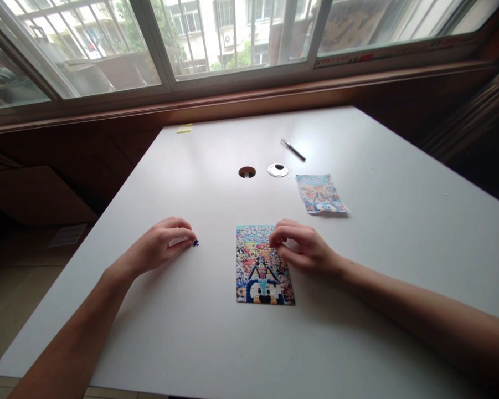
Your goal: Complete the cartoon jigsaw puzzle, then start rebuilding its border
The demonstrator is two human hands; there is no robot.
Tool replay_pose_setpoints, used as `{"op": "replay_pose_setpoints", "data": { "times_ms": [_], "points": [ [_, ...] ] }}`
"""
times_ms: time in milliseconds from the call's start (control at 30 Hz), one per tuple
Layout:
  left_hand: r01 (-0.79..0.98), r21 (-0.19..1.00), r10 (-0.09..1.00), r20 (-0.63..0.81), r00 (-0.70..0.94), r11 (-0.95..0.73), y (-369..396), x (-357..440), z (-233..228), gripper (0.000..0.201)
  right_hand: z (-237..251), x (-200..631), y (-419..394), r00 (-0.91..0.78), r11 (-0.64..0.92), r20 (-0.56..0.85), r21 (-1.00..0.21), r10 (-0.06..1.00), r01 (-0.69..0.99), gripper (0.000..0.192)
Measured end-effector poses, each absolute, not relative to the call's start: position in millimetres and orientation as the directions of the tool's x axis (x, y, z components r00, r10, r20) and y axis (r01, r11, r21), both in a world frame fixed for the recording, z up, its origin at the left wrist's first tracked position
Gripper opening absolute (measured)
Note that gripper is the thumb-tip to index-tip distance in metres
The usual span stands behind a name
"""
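A jigsaw puzzle [260, 271] lies flat on the white table, its small pieces joined into a colourful picture with a blue cartoon dog's face at the bottom. To the left of it, my left hand [168, 241] pinches a small dark blue puzzle piece [196, 243] between thumb and fingertips, close to the tabletop. My right hand [301, 244] is over the puzzle's upper right part, fingers curled and thumb drawn in. Its fingertips are at the puzzle's surface; whether anything is between them is hidden.
A creased paper sheet [322, 194] with the same picture lies behind my right hand. Farther back are a black pen [293, 149], a round metal cover [278, 170] and a round hole [247, 172] in the table [170, 332]. A yellow sticker [184, 128] marks the far edge, below the window.
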State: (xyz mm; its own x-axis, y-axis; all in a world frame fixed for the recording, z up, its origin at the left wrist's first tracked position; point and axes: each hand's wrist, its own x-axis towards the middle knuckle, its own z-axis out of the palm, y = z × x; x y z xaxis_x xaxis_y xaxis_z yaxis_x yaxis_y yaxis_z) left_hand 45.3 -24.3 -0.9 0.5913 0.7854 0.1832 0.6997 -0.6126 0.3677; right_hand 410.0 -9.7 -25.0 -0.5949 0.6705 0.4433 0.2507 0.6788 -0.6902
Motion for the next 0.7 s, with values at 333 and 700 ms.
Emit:
{"op": "replay_pose_setpoints", "data": {
  "times_ms": [333, 700],
  "points": [
    [0.649, 0.492, 0.804, 0.224, 0.550, -0.581, -28.7, 63.5, -7.0, 0.010, -27.1, 407.1, -7.5, -0.537, 0.585, 0.383, -0.763, 0.752, 0.276, 0.018],
    [0.270, 0.489, 0.528, 0.529, 0.664, -0.829, -70.6, 191.4, -22.4, 0.012, -25.9, 405.1, -7.8, -0.510, 0.595, 0.410, -0.755, 0.756, 0.275, 0.017]
  ]
}}
